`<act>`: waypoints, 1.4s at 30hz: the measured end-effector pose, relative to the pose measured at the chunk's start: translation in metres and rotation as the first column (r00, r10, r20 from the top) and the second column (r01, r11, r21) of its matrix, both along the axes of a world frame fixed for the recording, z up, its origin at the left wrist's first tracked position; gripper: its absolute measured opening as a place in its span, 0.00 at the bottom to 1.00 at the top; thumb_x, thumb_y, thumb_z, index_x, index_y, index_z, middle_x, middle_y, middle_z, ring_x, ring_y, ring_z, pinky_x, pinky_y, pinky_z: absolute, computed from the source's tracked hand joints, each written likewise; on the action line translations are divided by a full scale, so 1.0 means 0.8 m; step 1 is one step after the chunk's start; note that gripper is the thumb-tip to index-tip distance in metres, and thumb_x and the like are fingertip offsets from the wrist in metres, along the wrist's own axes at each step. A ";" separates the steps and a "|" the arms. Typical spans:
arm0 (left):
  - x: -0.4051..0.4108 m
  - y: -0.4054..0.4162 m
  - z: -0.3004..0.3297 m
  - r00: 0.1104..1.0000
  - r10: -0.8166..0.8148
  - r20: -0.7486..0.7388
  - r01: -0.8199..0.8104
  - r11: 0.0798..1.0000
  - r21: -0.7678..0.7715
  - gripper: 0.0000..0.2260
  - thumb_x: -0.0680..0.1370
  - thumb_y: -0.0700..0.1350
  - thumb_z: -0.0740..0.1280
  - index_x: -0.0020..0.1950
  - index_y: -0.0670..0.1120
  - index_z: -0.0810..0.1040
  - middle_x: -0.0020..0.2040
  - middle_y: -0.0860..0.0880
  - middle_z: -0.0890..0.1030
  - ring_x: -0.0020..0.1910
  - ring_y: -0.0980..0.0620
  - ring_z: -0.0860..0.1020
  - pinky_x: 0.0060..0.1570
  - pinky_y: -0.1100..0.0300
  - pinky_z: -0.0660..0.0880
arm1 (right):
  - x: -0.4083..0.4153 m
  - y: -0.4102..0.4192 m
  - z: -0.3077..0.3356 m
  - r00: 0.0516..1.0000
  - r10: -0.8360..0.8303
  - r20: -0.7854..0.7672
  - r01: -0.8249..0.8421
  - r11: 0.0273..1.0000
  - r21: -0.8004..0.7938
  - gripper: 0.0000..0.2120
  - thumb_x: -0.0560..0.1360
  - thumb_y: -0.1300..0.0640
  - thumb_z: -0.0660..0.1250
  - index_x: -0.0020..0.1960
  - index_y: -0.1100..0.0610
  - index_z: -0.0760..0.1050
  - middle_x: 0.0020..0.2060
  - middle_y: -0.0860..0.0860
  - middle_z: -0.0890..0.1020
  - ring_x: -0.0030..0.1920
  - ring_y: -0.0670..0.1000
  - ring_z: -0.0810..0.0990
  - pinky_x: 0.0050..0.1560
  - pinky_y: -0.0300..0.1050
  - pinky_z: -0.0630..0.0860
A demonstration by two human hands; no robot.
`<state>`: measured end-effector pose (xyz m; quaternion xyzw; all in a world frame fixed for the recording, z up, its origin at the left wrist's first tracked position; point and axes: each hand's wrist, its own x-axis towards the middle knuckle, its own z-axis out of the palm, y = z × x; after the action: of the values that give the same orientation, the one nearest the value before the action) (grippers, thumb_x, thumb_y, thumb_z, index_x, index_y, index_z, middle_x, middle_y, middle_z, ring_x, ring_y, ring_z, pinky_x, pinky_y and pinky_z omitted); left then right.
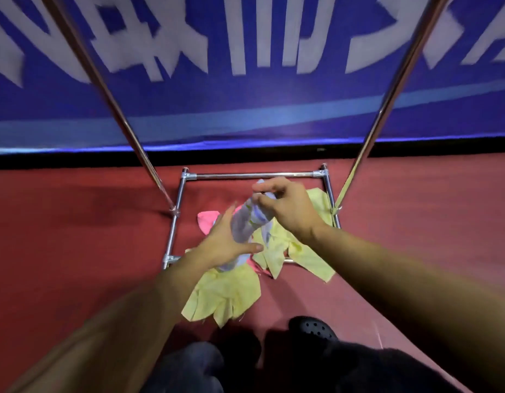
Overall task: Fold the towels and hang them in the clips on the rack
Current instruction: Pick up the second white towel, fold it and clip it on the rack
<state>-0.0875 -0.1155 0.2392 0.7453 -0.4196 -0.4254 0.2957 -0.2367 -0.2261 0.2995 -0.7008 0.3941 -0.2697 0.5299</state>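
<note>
the pale lilac-white towel (247, 225) hangs in mid-air above the rack base (177, 222), bunched into a narrow roll rather than a flat fold, and that is where the trouble seems likeliest: the left hand (225, 245) only cups its lower part with fingers fairly straight, thumb across the front, so this grip is loose and mostly open, a support more than a hold. if the cloth slides there, the fold could unravel and the towel drop onto the heap below. the right hand (285, 208) pinches the upper end between curled fingers and thumb, a closed grip on the towel, and all the weight may hang from that pinch; a slip would mean starting the fold again. no clips are in view, so the lift to them has to be made looking away from the floor, and the two slanted rack poles (103, 83) on either side could snag the cloth on the way up. motion blur hides the towel's edges, so i cannot tell how neat the fold is. counted left to right: one pink towel (207, 221) on the red floor (75, 222), showing beside the left hand; about three yellow towels (225, 296), one near the person's feet, others under and right of the hands, though they overlap and the count is uncertain; one lilac towel held; two poles; one black shoe (313, 329) plainly showing.
</note>
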 end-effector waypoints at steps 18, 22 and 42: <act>-0.182 0.109 0.347 0.954 0.222 -0.201 -0.288 0.863 -0.414 0.09 0.79 0.47 0.72 0.51 0.41 0.82 0.40 0.50 0.83 0.36 0.60 0.80 0.34 0.70 0.74 | -0.099 0.137 0.482 0.920 0.182 0.346 -0.122 0.974 -0.189 0.19 0.81 0.51 0.69 0.72 0.49 0.76 0.69 0.49 0.79 0.67 0.49 0.78 0.60 0.51 0.77; -0.187 0.121 0.384 0.907 0.237 -0.348 -0.364 0.857 -0.364 0.11 0.79 0.50 0.71 0.56 0.45 0.82 0.47 0.47 0.86 0.40 0.56 0.83 0.36 0.65 0.77 | -0.163 0.149 0.396 0.905 -0.140 0.401 0.161 0.987 -0.020 0.16 0.80 0.41 0.66 0.62 0.49 0.80 0.61 0.51 0.82 0.65 0.54 0.80 0.67 0.60 0.77; -0.177 0.181 0.406 0.839 0.062 -0.540 -0.289 0.892 -0.347 0.17 0.85 0.52 0.60 0.72 0.47 0.73 0.66 0.45 0.80 0.65 0.46 0.79 0.69 0.45 0.74 | -0.225 0.245 0.257 0.844 0.042 0.535 -0.371 0.765 0.526 0.23 0.79 0.56 0.71 0.73 0.52 0.73 0.66 0.57 0.82 0.65 0.59 0.82 0.68 0.57 0.76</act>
<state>-0.2288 0.0294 0.5638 0.5598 -0.3337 -0.4803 0.5870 -0.4170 -0.0297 0.5050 -0.4388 0.2284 -0.2349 0.8367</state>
